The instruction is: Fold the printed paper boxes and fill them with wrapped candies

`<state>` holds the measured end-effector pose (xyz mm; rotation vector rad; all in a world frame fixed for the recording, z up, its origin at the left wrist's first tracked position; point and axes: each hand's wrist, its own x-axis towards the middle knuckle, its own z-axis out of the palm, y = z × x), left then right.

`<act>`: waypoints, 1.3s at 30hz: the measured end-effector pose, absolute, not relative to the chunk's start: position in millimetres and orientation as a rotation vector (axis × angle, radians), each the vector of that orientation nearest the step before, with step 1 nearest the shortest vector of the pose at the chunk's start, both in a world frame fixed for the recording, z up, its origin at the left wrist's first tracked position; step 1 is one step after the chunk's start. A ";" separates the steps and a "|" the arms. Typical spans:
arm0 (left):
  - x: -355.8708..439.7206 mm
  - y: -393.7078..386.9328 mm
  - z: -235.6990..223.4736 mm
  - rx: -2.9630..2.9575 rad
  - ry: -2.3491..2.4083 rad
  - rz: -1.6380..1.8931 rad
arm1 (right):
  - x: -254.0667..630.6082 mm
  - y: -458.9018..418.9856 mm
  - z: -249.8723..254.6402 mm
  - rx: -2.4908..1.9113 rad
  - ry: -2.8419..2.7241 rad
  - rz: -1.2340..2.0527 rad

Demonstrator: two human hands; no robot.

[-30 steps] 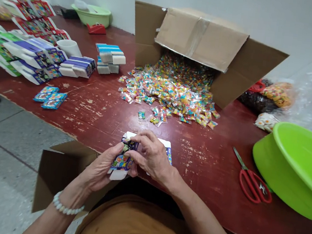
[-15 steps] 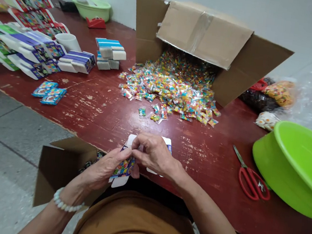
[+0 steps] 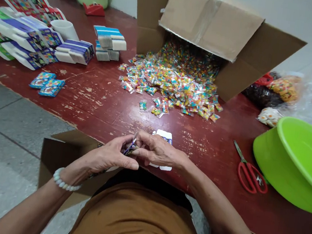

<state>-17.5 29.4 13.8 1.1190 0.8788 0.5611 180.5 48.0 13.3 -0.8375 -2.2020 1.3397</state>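
A small purple printed carton (image 3: 129,148) is between my hands at the table's front edge, mostly hidden by fingers. My left hand (image 3: 110,153) is closed around it from the left, its thumb pointing right. From the right, my right hand (image 3: 159,149) pinches the carton's end with curled fingers. Beneath and behind the right hand lies another white and purple carton (image 3: 164,134), partly covered. Past the hands, a heap of small clear candy packets (image 3: 174,81) spills out of a large cardboard box (image 3: 210,21) onto the red table (image 3: 99,114).
Red-handled scissors (image 3: 251,176) lie beside a green basin (image 3: 286,163) at right. Two blue cartons (image 3: 52,87), stacked flat purple cartons (image 3: 35,37) and blue ones (image 3: 110,39) stand at left, near a white cup (image 3: 65,30). Below the edge is an open cardboard box (image 3: 60,154).
The carton has been turned, so its printed face no longer shows. My left hand has rolled over, thumb now lower and to the right. The view has shifted slightly.
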 end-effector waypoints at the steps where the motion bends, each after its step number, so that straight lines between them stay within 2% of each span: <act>1: -18.1 30.6 12.7 1.127 0.884 0.568 | 181.1 47.2 13.2 -0.840 -2.197 1.370; 6: -25.1 36.8 3.6 1.433 1.063 0.594 | 178.9 40.9 6.3 -0.836 -2.224 1.049; 9: -23.5 35.6 2.8 1.470 1.175 0.729 | 169.5 37.1 -3.9 -0.823 -1.993 0.960; 12: -15.4 30.9 5.8 1.265 1.238 0.894 | 157.2 35.0 -11.9 -1.038 -1.658 0.813; 14: -9.5 28.1 7.5 1.071 1.264 0.941 | 151.1 35.5 -13.5 -1.155 -1.503 0.893; 18: -5.8 25.6 6.7 0.940 1.240 0.894 | 147.6 39.8 -10.5 -1.117 -1.420 1.221; 21: -9.8 21.9 4.5 1.075 1.284 0.986 | 149.6 41.4 -6.3 -1.219 -1.378 1.159; 25: -13.4 12.9 -0.6 0.880 1.197 1.024 | 149.5 38.7 -4.3 -1.276 -1.401 1.137; 33: -7.7 12.1 -4.6 0.811 1.135 1.170 | 131.7 30.8 -17.2 -1.033 -1.072 1.352; 39: 0.3 5.5 6.5 1.047 1.243 1.263 | 131.1 30.0 -20.8 -0.962 -1.128 1.266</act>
